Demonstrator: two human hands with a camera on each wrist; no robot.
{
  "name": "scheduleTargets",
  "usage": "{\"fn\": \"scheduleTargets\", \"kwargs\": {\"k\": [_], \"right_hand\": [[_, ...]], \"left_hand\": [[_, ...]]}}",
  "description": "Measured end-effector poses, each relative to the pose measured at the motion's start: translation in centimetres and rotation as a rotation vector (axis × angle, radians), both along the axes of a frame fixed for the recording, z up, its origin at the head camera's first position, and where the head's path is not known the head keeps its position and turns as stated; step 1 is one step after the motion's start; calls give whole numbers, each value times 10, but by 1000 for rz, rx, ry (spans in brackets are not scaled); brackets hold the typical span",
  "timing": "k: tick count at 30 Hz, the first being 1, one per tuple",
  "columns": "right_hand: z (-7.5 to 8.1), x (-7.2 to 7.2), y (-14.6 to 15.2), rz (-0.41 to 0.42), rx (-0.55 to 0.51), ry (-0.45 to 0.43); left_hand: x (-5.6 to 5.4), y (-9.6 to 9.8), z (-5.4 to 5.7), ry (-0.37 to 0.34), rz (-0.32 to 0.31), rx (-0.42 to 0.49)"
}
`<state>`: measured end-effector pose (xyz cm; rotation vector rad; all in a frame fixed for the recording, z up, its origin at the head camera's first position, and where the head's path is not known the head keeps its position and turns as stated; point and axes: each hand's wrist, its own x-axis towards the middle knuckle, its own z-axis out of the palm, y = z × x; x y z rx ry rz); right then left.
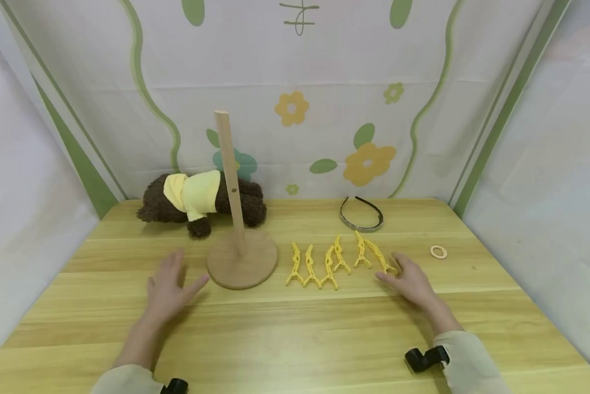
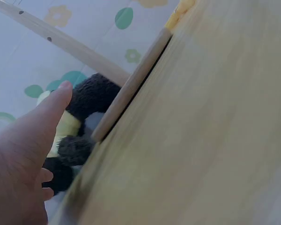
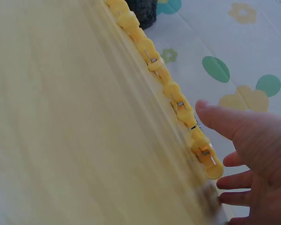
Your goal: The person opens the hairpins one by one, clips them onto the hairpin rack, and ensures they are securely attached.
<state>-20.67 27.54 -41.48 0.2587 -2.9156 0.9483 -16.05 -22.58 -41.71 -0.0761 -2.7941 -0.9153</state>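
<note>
From my head camera, my left hand (image 1: pixel 168 287) lies flat on the table (image 1: pixel 295 334), fingers straight and released, thumb just beside the round base of the wooden stand (image 1: pixel 242 258). My right hand (image 1: pixel 409 282) rests open right of the stand, fingertips touching the last of the yellow clips (image 1: pixel 334 260). A plush dog (image 1: pixel 201 202) lies behind the stand.

My left wrist camera shows my thumb (image 2: pixel 49 110) extended near the stand's base (image 2: pixel 131 86).

My right wrist camera shows loose fingers (image 3: pixel 234 123) beside the clip row (image 3: pixel 178 105).
</note>
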Motion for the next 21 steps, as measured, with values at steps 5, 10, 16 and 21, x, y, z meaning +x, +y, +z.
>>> {"fn": "scheduleTargets", "kwargs": {"k": [5,10,16,21], "right_hand": [[-15,3,0,-51,43,97],[-24,4,-6,-82,91,144],[-21,6,-7,-110,71,153],[-20,7,-6,-110,67,145]], "left_hand": [[-3,7,-13,-18,-10,-74],[-1,7,-17,-21,10,-127],[-2,13,-18,-39,22,-152],[-5,19,-17,-60,29,-150]]}}
